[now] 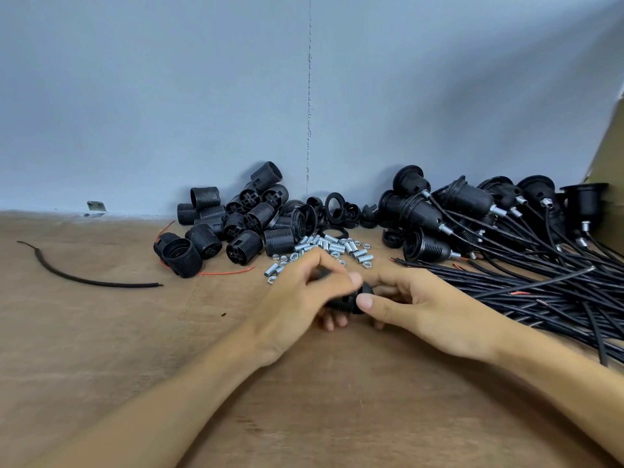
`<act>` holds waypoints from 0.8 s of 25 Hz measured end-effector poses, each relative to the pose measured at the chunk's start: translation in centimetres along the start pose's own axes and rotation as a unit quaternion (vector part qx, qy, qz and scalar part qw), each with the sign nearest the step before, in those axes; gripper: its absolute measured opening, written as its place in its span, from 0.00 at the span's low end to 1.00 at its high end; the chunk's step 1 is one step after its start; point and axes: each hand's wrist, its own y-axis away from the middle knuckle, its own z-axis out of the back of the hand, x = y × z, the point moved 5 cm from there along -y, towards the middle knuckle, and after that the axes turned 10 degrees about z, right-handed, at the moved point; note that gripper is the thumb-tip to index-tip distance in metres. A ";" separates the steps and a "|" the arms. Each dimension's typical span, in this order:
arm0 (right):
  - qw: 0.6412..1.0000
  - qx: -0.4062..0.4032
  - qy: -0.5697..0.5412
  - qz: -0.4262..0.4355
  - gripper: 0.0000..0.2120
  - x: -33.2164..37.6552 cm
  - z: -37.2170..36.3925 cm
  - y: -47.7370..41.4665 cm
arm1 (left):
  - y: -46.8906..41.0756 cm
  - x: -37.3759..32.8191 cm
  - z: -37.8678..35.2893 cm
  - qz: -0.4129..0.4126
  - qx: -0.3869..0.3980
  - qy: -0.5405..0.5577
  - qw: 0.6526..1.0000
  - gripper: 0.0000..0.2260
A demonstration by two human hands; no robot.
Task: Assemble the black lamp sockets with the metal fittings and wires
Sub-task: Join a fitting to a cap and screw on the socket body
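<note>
Gripping one black socket (pixel 341 304) at centre frame, the left hand (pixel 300 295) and right hand (pixel 418 307) curl round opposite ends, probably to twist its halves together. Metal fittings (pixel 324 247) lie just above, wires (pixel 540 288) at right.

The left hand (pixel 304 293), blurred, and right hand (pixel 418 307) hide most of the black socket (pixel 342 303).
</note>
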 end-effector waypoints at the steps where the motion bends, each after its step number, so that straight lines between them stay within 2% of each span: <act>1: 1.000 0.007 -0.008 0.000 0.15 0.1 -0.2 0.0 | -0.1 -0.1 0.0 0.017 -0.003 0.051 0.999 0.14; 5: 0.999 0.018 -0.044 0.011 0.09 0.5 -1.4 0.1 | -0.3 0.3 -0.1 0.047 -0.053 0.057 0.996 0.11; 7: 0.999 0.005 -0.039 0.008 0.10 0.4 -1.6 0.1 | -0.2 0.2 -0.2 0.037 -0.055 0.038 0.997 0.10; 13: 0.999 -0.035 -0.022 0.009 0.14 0.3 -2.0 0.5 | 0.0 0.0 0.2 0.002 -0.125 -0.085 0.989 0.15; 20: 0.997 -0.074 0.008 0.018 0.12 0.5 -2.2 0.5 | 0.3 0.0 0.7 -0.025 -0.181 -0.097 0.978 0.18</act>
